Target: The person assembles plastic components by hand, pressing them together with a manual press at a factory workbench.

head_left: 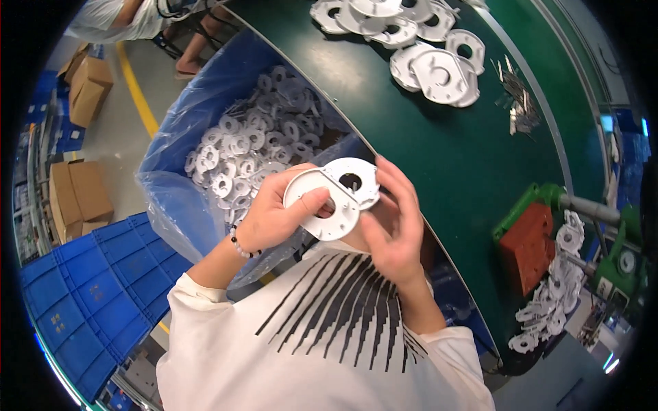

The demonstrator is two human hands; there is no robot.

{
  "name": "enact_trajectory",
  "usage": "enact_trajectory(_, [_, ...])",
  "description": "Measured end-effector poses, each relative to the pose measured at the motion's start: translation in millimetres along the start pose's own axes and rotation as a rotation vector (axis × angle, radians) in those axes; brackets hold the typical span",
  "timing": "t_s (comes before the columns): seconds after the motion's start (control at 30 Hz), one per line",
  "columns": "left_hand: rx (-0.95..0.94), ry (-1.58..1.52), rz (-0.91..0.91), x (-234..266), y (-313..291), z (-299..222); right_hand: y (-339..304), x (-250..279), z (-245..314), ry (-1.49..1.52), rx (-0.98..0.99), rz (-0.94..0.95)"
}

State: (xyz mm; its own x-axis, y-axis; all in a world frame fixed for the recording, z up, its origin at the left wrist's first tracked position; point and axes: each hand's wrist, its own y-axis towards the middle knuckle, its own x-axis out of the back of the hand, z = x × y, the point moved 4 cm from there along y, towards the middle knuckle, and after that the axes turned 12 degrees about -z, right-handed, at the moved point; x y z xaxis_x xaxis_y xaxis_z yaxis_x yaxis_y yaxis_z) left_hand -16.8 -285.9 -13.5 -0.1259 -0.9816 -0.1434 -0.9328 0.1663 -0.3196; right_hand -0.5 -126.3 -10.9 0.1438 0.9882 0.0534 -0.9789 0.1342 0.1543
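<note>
Two white plastic ring-shaped plates, each with a round hole, overlap in front of my chest. My left hand grips the left plate, its thumb lying across the face by the hole and its other fingers underneath. At the right plate, my right hand curves round the outer edge, thumb by the lower rim and fingers by the upper right side. Part of those fingers is hidden behind the plate. Small pegs stand up from the plates' faces. A beaded bracelet circles my left wrist.
Many similar white rings fill a blue-lined bin left of the green table. More white plates lie at the far side beside thin metal pieces. A green hand press stands right, near a red-brown block and piled white parts.
</note>
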Motion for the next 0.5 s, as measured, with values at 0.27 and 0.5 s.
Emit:
enact_trajectory(0.27, [-0.093, -0.387, -0.011, -30, -13, -10, 6, 17, 15, 0.435, -0.011, 0.092])
enact_trajectory(0.5, [-0.049, -0.51, 0.029, -32, -13, -7, -4, 19, 24, 0.143, 0.184, -0.082])
